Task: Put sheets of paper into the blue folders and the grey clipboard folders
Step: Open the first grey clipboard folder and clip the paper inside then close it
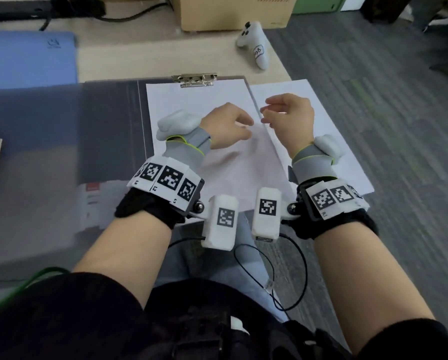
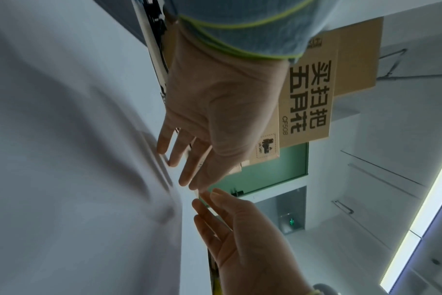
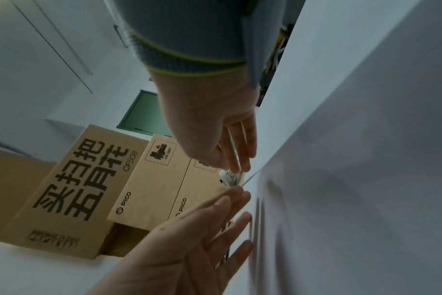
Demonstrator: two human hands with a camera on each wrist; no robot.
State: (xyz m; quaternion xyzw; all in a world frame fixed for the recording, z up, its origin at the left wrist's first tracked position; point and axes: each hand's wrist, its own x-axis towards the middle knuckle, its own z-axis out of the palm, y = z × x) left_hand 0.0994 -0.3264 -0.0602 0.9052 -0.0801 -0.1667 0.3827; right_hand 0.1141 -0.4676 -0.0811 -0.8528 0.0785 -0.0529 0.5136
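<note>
Both the left hand (image 1: 226, 126) and the right hand (image 1: 289, 118) hover relaxed, apparently empty, over the paper (image 1: 191, 105); square the sheet under the clip (image 1: 195, 79) beyond the fingertips.

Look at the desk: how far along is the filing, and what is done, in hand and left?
Done: one sheet lies under the clip of the open grey clipboard. In hand: the left hand and right hand hover with relaxed fingers at the sheet's right edge, gripping nothing. Left: a loose sheet beside it, overhanging the desk, and the shut blue folder.
</note>
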